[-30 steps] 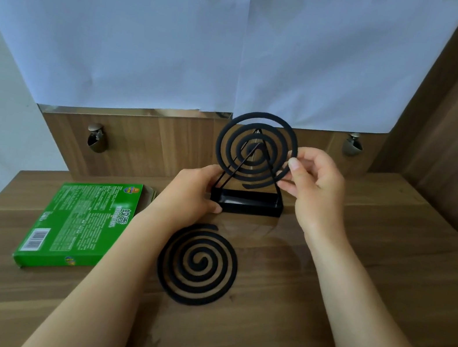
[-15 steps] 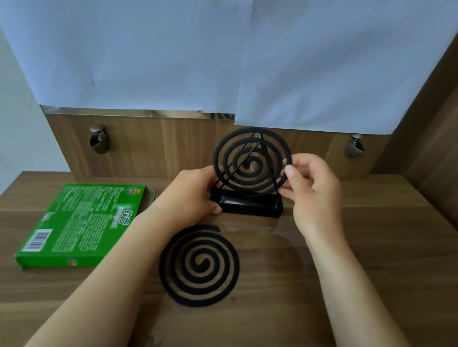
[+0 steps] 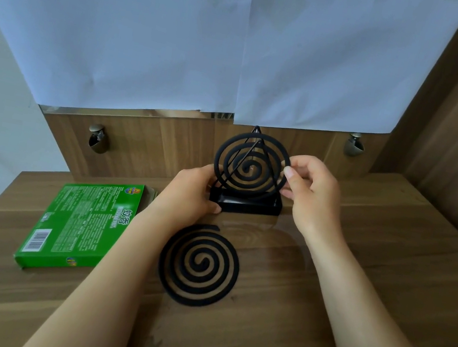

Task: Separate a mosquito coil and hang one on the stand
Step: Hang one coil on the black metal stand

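Your left hand [image 3: 191,191] grips the stand [image 3: 243,205] at its left end so it cannot tip. Your right hand [image 3: 312,194] has its fingers pinched on the upright coil [image 3: 252,165] at the right rim, steadying it against the wire triangle. The other coil [image 3: 199,264] lies flat on the tabletop [image 3: 419,268], nearer you.

Upright coil [image 3: 252,162] on stand [image 3: 245,202], second coil [image 3: 199,264] flat before it, box [image 3: 80,220] left

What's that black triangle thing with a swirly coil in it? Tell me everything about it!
The stand is black and looks like metal: a wire triangle rising from a small rectangular tray. It stands upright on the wooden table near the back wall. The left hand holds its left end; the right hand pinches a coil set against the triangle.
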A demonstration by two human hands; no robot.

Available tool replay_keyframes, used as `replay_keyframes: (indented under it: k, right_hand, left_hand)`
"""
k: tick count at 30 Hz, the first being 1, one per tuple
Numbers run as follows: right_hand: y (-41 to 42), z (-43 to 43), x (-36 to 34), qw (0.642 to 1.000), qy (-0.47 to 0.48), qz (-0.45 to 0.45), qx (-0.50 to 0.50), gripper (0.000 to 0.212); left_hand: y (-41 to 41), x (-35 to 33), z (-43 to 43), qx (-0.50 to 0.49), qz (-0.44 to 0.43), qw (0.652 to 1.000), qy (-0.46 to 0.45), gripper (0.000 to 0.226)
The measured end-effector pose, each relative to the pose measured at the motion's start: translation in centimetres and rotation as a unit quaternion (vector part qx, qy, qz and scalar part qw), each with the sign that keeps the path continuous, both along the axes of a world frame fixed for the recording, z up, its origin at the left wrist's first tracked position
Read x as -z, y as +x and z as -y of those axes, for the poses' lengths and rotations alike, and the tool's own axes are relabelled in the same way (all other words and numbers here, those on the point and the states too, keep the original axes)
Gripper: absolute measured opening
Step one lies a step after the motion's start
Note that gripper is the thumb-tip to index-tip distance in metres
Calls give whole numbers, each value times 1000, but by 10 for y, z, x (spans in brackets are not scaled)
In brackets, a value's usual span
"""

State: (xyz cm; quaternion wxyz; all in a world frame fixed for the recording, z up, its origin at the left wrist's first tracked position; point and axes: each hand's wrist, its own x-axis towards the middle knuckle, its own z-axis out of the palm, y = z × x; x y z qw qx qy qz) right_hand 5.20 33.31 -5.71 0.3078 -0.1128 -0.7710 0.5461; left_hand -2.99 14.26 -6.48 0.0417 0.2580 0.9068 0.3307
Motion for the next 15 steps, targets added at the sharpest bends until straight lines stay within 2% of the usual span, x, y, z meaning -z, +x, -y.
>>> replay_keyframes:
  k: [3, 7, 11, 15]
  right_hand:
    - [0, -1, 1, 1000, 0, 2, 1, 13]
    - [-1, -1, 2, 1000, 16, -6, 9, 14]
    - [-2, -2, 4, 1000, 19, -9, 7, 14]
    - [-3, -3, 5, 1000, 14, -10, 4, 14]
  left_hand:
    - [-1, -4, 1, -1, 9, 1000, 15, 64]
    - [2, -19, 7, 3, 39, 993, 114, 76]
    - [9, -32, 7, -33, 10, 982, 186, 45]
    - [13, -37, 3, -64, -40, 976, 206, 17]
